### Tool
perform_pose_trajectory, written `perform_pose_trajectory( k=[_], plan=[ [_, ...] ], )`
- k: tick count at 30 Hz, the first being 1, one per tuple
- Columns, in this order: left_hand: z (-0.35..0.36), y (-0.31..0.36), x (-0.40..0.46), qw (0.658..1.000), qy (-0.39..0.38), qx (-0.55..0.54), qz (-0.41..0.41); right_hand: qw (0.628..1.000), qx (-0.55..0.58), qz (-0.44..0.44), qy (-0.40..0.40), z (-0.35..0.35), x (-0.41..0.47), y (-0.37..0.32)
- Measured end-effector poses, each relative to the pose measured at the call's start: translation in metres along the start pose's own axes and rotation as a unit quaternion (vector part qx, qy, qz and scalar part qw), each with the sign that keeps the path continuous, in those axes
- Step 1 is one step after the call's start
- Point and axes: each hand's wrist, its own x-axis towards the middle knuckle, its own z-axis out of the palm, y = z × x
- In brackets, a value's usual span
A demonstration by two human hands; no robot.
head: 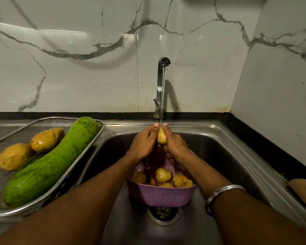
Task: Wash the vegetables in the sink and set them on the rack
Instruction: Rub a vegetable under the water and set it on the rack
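Both forearms reach over the sink (224,138); left hand (142,145) and right hand (174,145) grip a potato (161,137) under the tap (162,82), above a purple basket (161,196) of potatoes; rack (88,151) holds a gourd (51,161).

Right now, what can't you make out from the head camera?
- Far half of the purple basket: hidden by both hands, so the count inside is uncertain.
- Most of the potato under the tap: covered by the left hand and right hand.
- Near corner of the rack: behind the left forearm.
- Object at the right edge: cut off, unidentifiable.
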Motion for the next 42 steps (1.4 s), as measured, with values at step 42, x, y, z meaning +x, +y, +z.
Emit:
perform_pose_trajectory(
  k=[42],
  plan=[
    [-0.002, 0.028, -0.01, 0.984, 0.052, 0.123, -0.118, 0.934, -0.259, -0.208, 0.132, 0.0, -0.01, 0.006]
  ],
)
